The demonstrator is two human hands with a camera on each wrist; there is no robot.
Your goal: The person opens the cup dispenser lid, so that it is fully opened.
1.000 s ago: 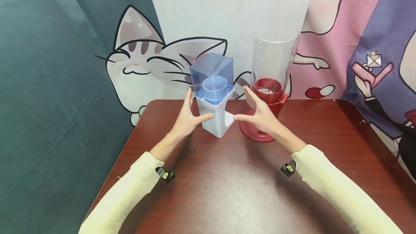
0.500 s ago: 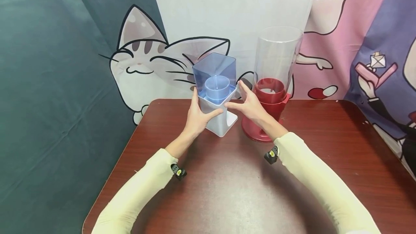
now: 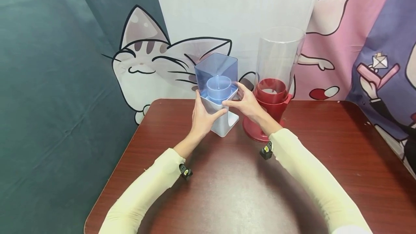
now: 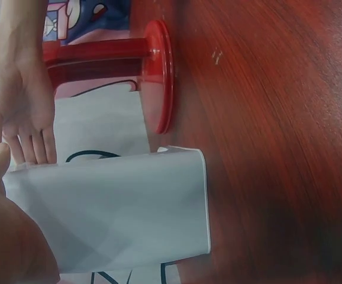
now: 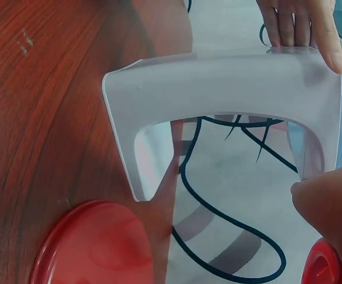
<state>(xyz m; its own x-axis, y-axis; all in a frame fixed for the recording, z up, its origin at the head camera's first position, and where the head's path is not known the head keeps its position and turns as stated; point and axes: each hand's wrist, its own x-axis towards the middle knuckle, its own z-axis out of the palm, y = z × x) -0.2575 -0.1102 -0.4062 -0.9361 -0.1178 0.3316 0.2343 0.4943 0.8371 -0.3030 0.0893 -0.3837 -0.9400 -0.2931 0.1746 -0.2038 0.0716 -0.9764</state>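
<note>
A small dispenser stands upright on the table, with a white C-shaped body and a see-through blue hopper on top. My left hand holds its left side, thumb across the front face and fingers along the side. On the other side my right hand grips just under the hopper, thumb at the front corner and fingers at the right rear. In the left wrist view the plain white wall fills the middle. The right wrist view shows the body's open side; the far fingers are partly hidden.
Close by on the right stands a taller red dispenser with a clear cylinder. Both are near the rear edge of the brown wooden table. A cartoon-printed cloth hangs behind.
Both hands have come in from either side and now hold the white dispenser; the right hand moved left, away from the red dispenser. The whole head view shifted slightly.
</note>
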